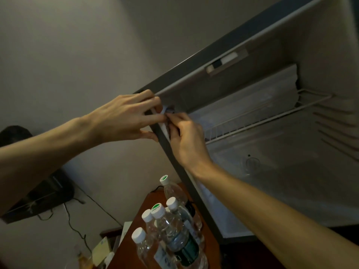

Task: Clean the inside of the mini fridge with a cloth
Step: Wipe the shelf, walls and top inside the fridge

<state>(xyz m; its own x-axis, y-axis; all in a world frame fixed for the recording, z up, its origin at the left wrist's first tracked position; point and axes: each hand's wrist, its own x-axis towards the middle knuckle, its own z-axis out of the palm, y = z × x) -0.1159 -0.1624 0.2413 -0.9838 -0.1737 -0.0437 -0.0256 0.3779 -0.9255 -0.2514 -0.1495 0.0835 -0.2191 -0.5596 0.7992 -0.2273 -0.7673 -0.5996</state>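
Observation:
The mini fridge (291,171) stands open, its pale inside and a white wire shelf (262,117) showing on the right. My left hand (128,115) grips the dark front edge of the fridge's left wall near the upper corner, fingers curled over it. My right hand (184,136) sits just inside that edge and pinches a small pale cloth (168,111) against the upper inner corner. Only a crumpled bit of the cloth shows between my two hands.
Several clear water bottles (171,233) with white and green caps stand on a brown wooden table (128,247) just left of the fridge. A dark object with a trailing cable (71,220) hangs on the wall at left. A small glass (252,164) shows against the fridge's back wall.

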